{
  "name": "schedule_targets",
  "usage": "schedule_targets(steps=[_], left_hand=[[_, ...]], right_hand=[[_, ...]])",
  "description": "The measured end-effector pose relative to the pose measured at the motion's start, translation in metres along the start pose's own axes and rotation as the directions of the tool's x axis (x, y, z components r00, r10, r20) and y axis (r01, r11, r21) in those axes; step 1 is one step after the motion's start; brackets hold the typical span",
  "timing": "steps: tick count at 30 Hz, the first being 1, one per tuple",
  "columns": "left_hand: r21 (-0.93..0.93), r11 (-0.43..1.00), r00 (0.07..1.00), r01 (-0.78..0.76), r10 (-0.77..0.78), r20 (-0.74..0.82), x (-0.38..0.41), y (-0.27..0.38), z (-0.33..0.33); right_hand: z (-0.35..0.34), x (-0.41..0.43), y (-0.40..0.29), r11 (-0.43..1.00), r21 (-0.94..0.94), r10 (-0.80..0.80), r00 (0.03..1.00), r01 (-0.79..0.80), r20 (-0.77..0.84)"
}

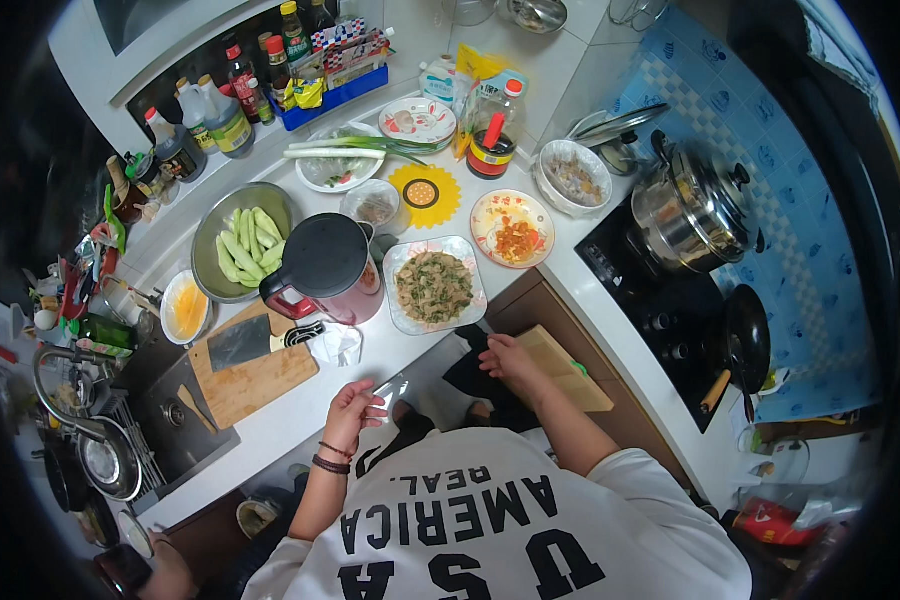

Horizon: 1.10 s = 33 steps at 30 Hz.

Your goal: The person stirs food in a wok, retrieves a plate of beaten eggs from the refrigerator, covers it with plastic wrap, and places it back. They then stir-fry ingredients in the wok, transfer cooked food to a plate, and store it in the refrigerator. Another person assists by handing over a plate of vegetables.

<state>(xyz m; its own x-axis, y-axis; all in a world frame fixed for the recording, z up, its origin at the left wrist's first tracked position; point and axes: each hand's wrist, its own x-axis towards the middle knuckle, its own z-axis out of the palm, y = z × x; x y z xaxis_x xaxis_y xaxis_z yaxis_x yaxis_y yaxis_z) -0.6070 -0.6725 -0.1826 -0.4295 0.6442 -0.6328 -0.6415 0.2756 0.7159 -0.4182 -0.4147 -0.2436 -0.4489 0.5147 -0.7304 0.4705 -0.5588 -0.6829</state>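
Note:
My left hand (354,412), with dark bracelets at its wrist, hovers by the counter's front edge, fingers loosely bent, nothing visible in it. Over the gap before the corner is my right hand (510,360), also empty, its fingers partly curled. Nearest to both is a square dish of cooked meat with chopped greens (433,291). To its left stand a red kettle-like appliance with a black lid (328,259), a steel bowl of peeled gourd pieces (247,244) and a wooden cutting board (259,379) bearing a cleaver (244,343) and crumpled white paper (337,345).
A steel pot (682,214) and a black wok (746,337) stand on the hob at right. A sink (176,412) lies left. A wooden board (562,367) leans by the cabinet below my right hand. Another person's hand (166,566) is at lower left.

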Motion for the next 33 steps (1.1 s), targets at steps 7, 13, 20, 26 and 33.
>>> schedule_targets(steps=[7, 13, 20, 26, 33], left_hand=[[0.016, 0.999, 0.999, 0.03, -0.029, -0.015, -0.008, -0.009, 0.019], [-0.01, 0.999, 0.997, 0.032, -0.033, -0.075, -0.024, -0.015, 0.048], [-0.116, 0.993, 0.97, 0.012, -0.04, -0.242, -0.062, -0.048, 0.064], [-0.234, 0.972, 0.982, -0.017, -0.028, -0.186, -0.055, -0.09, 0.075], [-0.201, 0.974, 0.995, -0.102, 0.102, -0.011, -0.026, -0.085, 0.094]], right_hand=[[-0.046, 0.051, -0.021, 0.952, 0.302, -0.008, 0.994, 0.04, -0.107], [-0.055, 0.109, -0.074, 0.809, 0.548, -0.127, 0.973, 0.215, -0.195], [-0.022, 0.117, -0.089, 0.624, 0.668, -0.248, 0.913, 0.405, -0.323], [-0.039, 0.079, -0.092, 0.487, 0.723, -0.78, 0.617, 0.491, 0.106], [-0.108, 0.004, -0.074, 0.924, 0.097, -0.373, 0.928, 0.37, 0.02]])
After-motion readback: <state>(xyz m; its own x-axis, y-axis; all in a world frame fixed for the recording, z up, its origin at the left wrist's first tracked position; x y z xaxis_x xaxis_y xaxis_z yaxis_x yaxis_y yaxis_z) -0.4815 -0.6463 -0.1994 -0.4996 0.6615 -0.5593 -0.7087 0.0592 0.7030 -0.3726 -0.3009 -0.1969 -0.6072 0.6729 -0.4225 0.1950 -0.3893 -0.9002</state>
